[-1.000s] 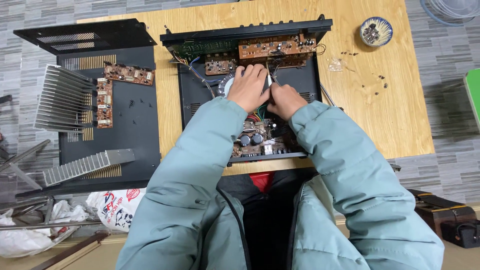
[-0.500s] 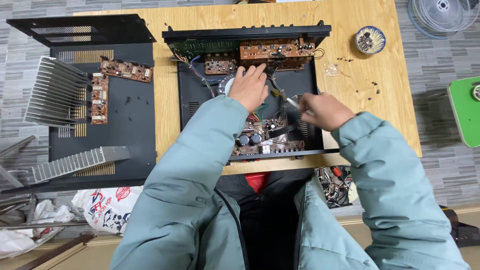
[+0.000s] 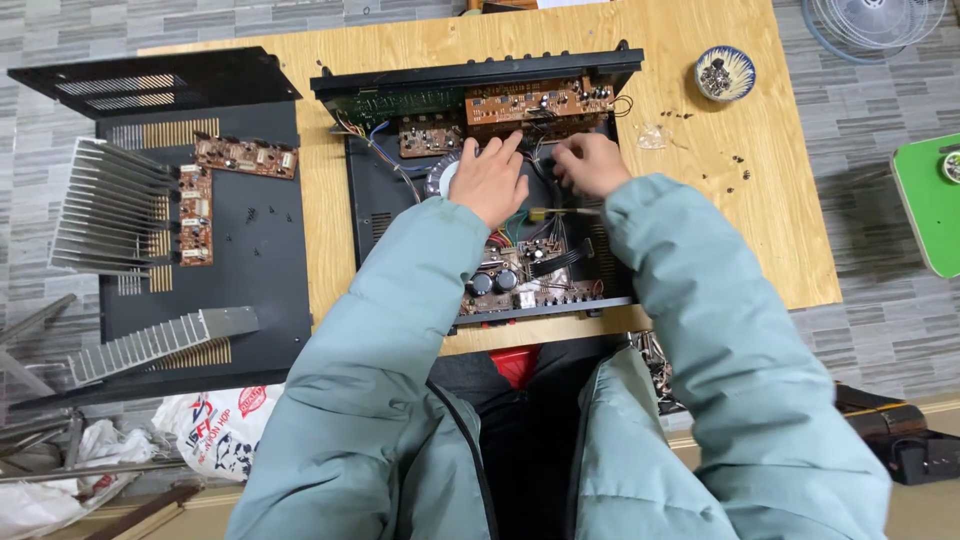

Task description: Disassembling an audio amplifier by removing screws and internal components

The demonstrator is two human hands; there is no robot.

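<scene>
Left hand [image 3: 490, 180]: lies palm down inside the opened amplifier chassis [image 3: 480, 200], fingers spread and released, gripping nothing; it covers most of the round transformer [image 3: 441, 178] and its fingertips reach the brown front circuit board [image 3: 540, 103].
Right hand [image 3: 592, 165]: just beside the left one, knuckles up, fingers curled down among the dark wires; whether they pinch anything is not clear, since the fingertips are hidden.
Screwdriver [image 3: 562, 212]: a thin yellowish-handled tool, probably a screwdriver, lies across the chassis just under the right wrist, between the two sleeves; neither hand grasps it.
Amplifier chassis: sits on the wooden table [image 3: 760, 200], front panel away from the person, lid off, with capacitors [image 3: 494, 281] and a rear board near the person's chest.
Removed cover [image 3: 200, 240]: black metal, left of the chassis, bearing two small brown circuit boards [image 3: 245, 157] and loose screws.
Heat sinks [image 3: 105, 205]: two finned aluminium pieces at the left edge of the cover, one large, one long and narrow.
Small bowl [image 3: 725, 73]: blue-rimmed, holding small dark parts, at the table's far right corner, with screws scattered near it.
Floor: grey tiles, a white plastic bag [image 3: 215, 430] at lower left, a green stool [image 3: 928, 200] at right.
</scene>
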